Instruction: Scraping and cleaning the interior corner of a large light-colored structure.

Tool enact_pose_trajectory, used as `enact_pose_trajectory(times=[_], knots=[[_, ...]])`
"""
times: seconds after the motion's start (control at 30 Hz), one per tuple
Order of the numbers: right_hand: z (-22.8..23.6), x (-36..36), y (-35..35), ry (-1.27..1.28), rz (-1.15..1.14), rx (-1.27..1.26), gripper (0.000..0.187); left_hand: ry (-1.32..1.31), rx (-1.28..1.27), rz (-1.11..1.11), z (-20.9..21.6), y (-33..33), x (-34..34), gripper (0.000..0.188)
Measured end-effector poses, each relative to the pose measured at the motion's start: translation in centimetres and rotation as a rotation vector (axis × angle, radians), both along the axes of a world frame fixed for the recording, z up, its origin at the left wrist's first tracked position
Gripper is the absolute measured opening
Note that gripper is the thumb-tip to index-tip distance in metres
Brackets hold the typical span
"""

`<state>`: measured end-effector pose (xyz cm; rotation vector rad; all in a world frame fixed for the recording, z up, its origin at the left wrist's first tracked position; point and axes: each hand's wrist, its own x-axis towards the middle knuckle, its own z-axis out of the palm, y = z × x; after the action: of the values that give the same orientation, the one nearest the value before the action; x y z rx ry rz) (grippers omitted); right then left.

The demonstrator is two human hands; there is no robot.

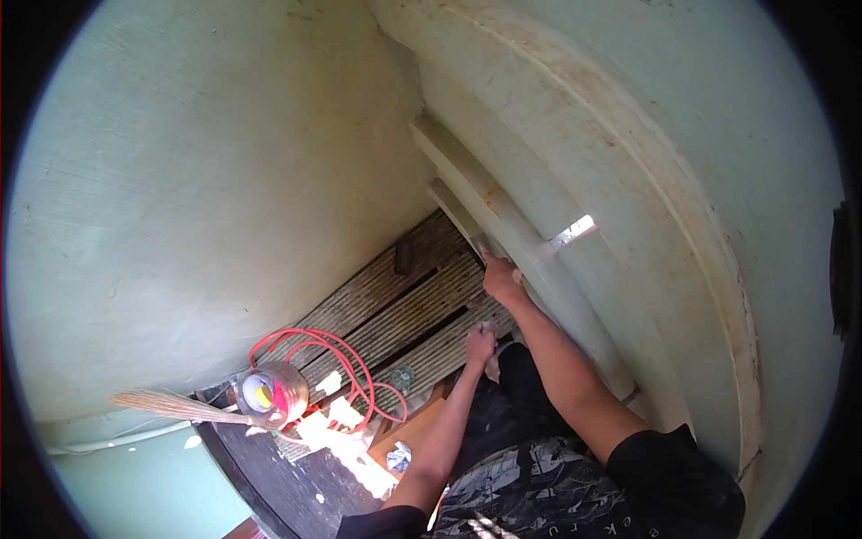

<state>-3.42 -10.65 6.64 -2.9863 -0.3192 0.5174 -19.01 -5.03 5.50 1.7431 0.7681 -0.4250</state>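
My right hand (501, 278) reaches to the pale wall ledge (463, 214), its index finger stretched along the surface. The other fingers are curled, and a small greyish patch by the fingertip could be a flat tool or the ledge itself. Lower down, in front of my body, my left hand (480, 345) is closed. Something whitish shows at its top and below it, too small to name. Beneath both hands lies a ribbed slatted platform (422, 310) with dark gaps.
A red hose (370, 382) lies coiled beside a clear round container (285, 395) with colourful contents. A straw broom (171, 406) rests next to it on a dark tabletop (269, 481). Pale green walls (224, 180) close in. A crumpled bluish-white item (399, 456) lies near my left forearm.
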Motion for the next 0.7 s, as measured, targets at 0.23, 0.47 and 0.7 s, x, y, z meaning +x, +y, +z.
enact_pose_trajectory(times=[0.23,0.47,0.7], knots=[[3.3,-3.5,0.9,0.108,0.000,0.005,0.075,-0.073,-0.189,0.130,1.1,0.2,-1.2,0.026],[-0.9,2.4,2.6,-0.068,-0.048,0.081,0.077,-0.246,0.019,-0.044,0.9,-4.0,0.1,0.022],[-0.3,-2.0,1.1,-0.014,-0.262,0.597,0.055,-0.388,0.048,0.030,2.6,-1.6,0.9,0.022]])
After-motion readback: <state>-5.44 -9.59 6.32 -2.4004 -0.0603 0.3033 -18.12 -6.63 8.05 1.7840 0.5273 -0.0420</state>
